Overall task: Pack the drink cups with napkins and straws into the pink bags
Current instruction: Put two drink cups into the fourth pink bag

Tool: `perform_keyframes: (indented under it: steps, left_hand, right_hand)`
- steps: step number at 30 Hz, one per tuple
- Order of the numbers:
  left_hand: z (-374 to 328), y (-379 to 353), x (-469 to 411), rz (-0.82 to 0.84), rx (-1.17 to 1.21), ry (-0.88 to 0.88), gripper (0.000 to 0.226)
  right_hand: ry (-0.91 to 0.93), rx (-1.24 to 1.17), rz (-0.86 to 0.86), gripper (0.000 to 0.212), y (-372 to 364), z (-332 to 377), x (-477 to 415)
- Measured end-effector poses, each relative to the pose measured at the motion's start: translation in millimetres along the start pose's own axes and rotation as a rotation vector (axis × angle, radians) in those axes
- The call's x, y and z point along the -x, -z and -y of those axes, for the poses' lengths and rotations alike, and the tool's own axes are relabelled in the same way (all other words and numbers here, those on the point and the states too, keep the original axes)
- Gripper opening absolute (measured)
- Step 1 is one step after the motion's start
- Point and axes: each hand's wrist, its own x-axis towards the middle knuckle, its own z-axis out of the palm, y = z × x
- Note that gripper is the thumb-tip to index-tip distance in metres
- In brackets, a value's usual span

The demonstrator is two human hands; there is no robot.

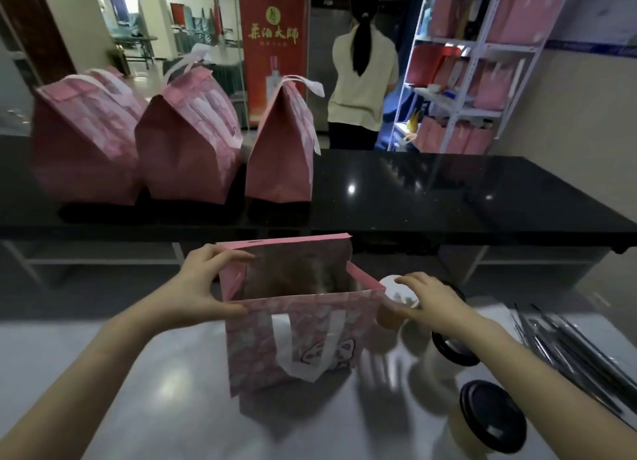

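An open pink bag [303,335] with white handles stands on the pale worktop in front of me. My left hand [206,287] grips its left rim, thumb on the near wall and fingers on the far flap. My right hand [427,303] holds a drink cup [396,294] with a white lid from above, just right of the bag's rim. Two cups with black lids, one [455,349] under my right forearm and one [493,415] nearer me, stand at the right. Wrapped straws [568,342] lie at the far right.
Three closed pink bags [86,149] [189,149] [282,149] stand on the raised black counter [448,190] behind. A person [362,73] stands beyond it with their back turned. A white shelf [475,63] with more pink bags is at the back right.
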Motion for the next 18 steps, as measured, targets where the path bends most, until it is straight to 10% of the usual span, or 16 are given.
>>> perform_keyframes:
  steps: [7, 18]
  left_hand:
    - [-15, -4, 20, 0.061, -0.020, 0.138, 0.097]
    - [-30, -20, -10, -0.353, -0.269, -0.099, 0.039]
  right_hand:
    - [-0.010, 0.179, 0.090, 0.083, -33, -23, -54]
    - [0.099, 0.180, 0.083, 0.077, -32, -18, -58]
